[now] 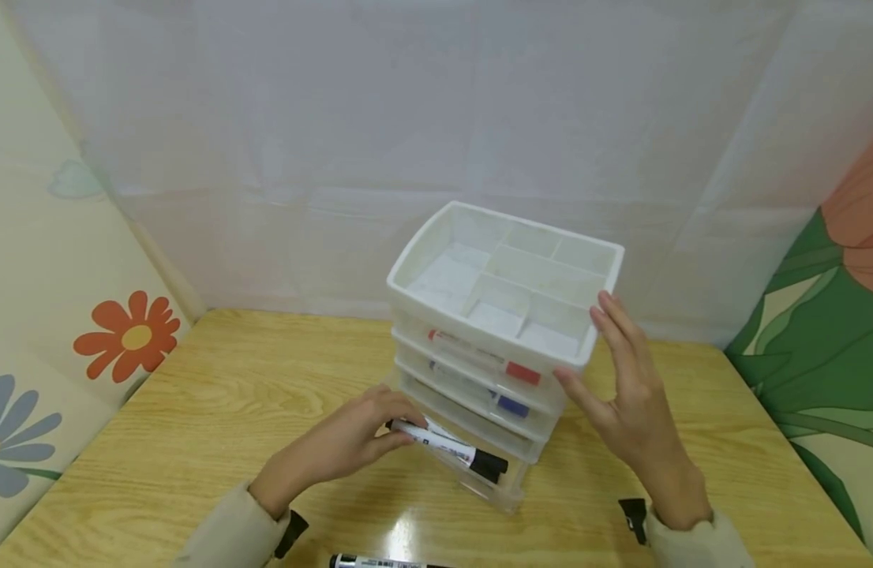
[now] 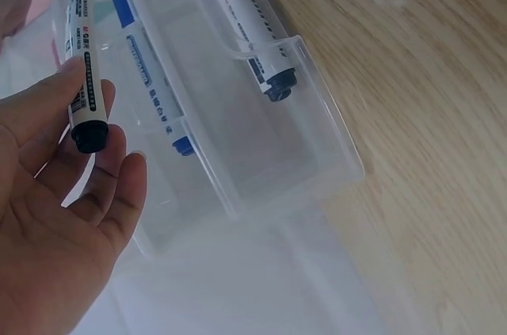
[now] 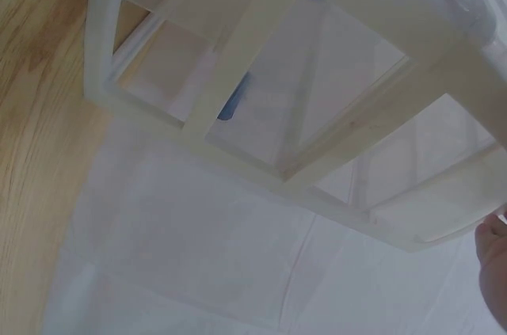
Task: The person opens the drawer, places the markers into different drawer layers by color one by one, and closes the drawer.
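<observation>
Between thumb and fingers, my left hand [image 1: 369, 434] pinches a white marker with a black cap [image 2: 81, 18]. It holds this marker over the pulled-out bottom drawer [image 1: 511, 498] of a white drawer organizer [image 1: 493, 339]. Inside that drawer lies a second black-capped marker [image 2: 245, 22], partly hidden by the held one in the head view. My right hand [image 1: 631, 394] touches the organizer's top tray at its right front corner, fingers along the side rim and thumb by the front. A red marker [image 1: 482, 356] and a blue marker [image 2: 149, 74] show through the upper drawers.
Another black-and-white marker [image 1: 380, 562] lies at the table's near edge, cut off by the frame. The organizer's divided top tray [image 1: 436, 272] holds nothing visible. A white sheet [image 1: 301, 158] hangs behind the wooden table [image 1: 266, 371], with flower-patterned panels on both sides.
</observation>
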The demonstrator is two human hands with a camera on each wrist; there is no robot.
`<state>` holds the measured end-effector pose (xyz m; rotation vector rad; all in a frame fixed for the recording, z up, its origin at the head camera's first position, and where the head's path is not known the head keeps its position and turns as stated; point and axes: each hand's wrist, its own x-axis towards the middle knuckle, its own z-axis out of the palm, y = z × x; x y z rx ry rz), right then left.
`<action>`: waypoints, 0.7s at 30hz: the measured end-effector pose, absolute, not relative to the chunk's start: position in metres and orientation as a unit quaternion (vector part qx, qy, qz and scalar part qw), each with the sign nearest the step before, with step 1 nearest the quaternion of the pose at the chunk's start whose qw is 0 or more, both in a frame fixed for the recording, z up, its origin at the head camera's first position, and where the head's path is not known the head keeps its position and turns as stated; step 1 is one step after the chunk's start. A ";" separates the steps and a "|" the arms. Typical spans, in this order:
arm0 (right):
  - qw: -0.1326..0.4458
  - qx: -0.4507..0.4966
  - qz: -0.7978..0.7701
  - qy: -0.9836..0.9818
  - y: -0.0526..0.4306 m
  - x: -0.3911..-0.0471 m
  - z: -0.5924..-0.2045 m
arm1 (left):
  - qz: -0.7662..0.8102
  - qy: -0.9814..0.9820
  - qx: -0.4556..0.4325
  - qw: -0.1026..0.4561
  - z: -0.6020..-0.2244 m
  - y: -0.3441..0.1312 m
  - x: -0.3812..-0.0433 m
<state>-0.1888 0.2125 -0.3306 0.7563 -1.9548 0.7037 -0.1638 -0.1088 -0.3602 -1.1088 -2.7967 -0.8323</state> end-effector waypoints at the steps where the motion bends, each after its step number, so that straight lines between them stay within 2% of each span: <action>1: 0.449 0.306 0.285 -0.790 0.213 -0.189 -0.331 | -0.267 -0.896 -0.355 0.009 -0.361 -0.108 -0.166; 12: 0.447 0.305 0.286 -0.791 0.212 -0.189 -0.331 | -0.279 -0.882 -0.380 0.011 -0.370 -0.097 -0.191; 21: 0.456 0.311 0.282 -0.785 0.211 -0.189 -0.330 | -0.250 -0.895 -0.368 -0.004 -0.376 -0.090 -0.201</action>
